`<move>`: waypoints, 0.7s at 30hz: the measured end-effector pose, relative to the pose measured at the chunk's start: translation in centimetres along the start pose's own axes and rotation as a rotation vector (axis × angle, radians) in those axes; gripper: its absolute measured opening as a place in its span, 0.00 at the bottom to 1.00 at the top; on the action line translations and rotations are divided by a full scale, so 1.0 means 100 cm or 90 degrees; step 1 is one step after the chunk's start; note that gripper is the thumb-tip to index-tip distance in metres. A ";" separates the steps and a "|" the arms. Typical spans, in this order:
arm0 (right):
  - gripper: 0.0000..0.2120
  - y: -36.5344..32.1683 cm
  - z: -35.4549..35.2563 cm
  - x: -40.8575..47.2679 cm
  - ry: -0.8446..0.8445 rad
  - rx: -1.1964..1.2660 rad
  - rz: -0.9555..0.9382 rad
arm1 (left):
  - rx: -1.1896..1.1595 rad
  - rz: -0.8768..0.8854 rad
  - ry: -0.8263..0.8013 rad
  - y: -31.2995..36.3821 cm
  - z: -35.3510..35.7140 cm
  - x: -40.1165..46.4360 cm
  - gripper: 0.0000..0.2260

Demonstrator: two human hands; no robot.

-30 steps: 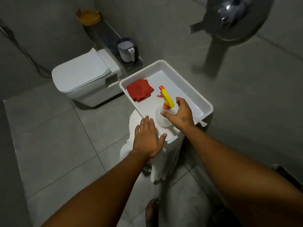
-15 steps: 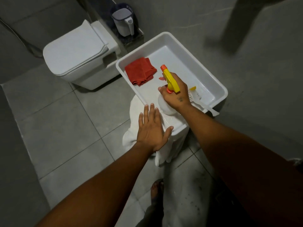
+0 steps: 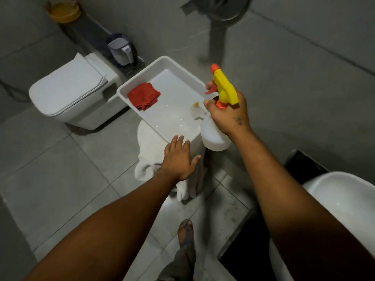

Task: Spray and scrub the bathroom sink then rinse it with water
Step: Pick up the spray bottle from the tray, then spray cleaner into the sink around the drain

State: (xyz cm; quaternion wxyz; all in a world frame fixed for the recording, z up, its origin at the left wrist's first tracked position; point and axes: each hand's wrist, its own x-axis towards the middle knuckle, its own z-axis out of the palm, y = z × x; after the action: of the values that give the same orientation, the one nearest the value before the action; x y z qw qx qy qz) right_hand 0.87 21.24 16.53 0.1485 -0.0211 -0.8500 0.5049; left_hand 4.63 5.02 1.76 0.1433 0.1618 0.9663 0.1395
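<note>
My right hand point(image 3: 229, 114) grips the neck of a white spray bottle point(image 3: 215, 136) with a yellow and orange trigger head, lifted above the right edge of a white tray point(image 3: 140, 81). In the tray lie a folded red cloth point(image 3: 143, 95) and a white scrub brush point(image 3: 197, 113), partly hidden by my hand. My left hand point(image 3: 179, 159) rests flat, fingers spread, on the tray's near corner and the white-draped stand point(image 3: 146, 147) under it. The white bathroom sink point(image 3: 345, 201) shows at the lower right edge, partly behind my right arm.
A white toilet point(image 3: 71, 92) with its lid down stands left of the tray. A grey jug point(image 3: 120, 50) and a yellow dish point(image 3: 63, 11) sit on a dark ledge along the wall. A chrome fixture point(image 3: 221, 9) is on the tiled wall. My bare foot point(image 3: 185, 233) is on the floor tiles.
My right hand has lifted the spray bottle out of the tray, up and to the right. The scrub brush is now uncovered in the tray. My left hand has stayed on the stand.
</note>
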 end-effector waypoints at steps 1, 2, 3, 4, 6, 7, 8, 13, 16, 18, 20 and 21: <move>0.30 -0.010 -0.027 -0.019 0.038 -0.022 -0.005 | -0.012 0.031 -0.003 0.019 -0.003 -0.010 0.34; 0.30 -0.018 -0.051 -0.038 0.079 -0.041 -0.005 | -0.026 0.061 -0.003 0.037 -0.006 -0.018 0.34; 0.30 -0.026 -0.078 -0.061 0.114 -0.063 -0.003 | -0.044 0.093 0.003 0.059 -0.010 -0.030 0.33; 0.31 -0.034 -0.105 -0.087 0.138 -0.088 0.000 | -0.069 0.126 0.013 0.082 -0.013 -0.044 0.33; 0.33 -0.045 -0.159 -0.144 0.178 -0.118 0.019 | -0.136 0.183 0.043 0.126 -0.016 -0.075 0.31; 0.33 -0.049 -0.186 -0.175 0.195 -0.115 0.037 | -0.167 0.208 0.058 0.148 -0.015 -0.091 0.30; 0.34 -0.052 -0.211 -0.207 0.204 -0.100 0.065 | -0.192 0.227 0.065 0.167 -0.013 -0.106 0.30; 0.31 -0.049 -0.289 -0.349 0.160 -0.054 0.238 | -0.179 0.270 -0.002 0.232 0.016 -0.156 0.36; 0.25 -0.039 -0.297 -0.414 0.163 -0.123 0.349 | -0.088 0.271 -0.003 0.247 0.037 -0.173 0.40; 0.19 -0.029 -0.296 -0.448 0.182 -0.166 0.435 | -0.030 0.262 0.027 0.249 0.044 -0.176 0.41; 0.17 -0.025 -0.292 -0.471 0.206 -0.178 0.517 | 0.019 0.273 0.039 0.249 0.045 -0.174 0.42; 0.18 -0.024 -0.288 -0.479 0.193 -0.196 0.532 | 0.035 0.277 0.037 0.249 0.045 -0.173 0.42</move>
State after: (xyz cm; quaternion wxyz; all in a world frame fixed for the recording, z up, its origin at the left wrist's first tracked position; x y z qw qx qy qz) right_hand 54.77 35.74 20.35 0.0506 -0.4567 -0.8025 0.3805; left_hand 28.55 22.54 9.53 0.0774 0.3663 0.9158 0.1455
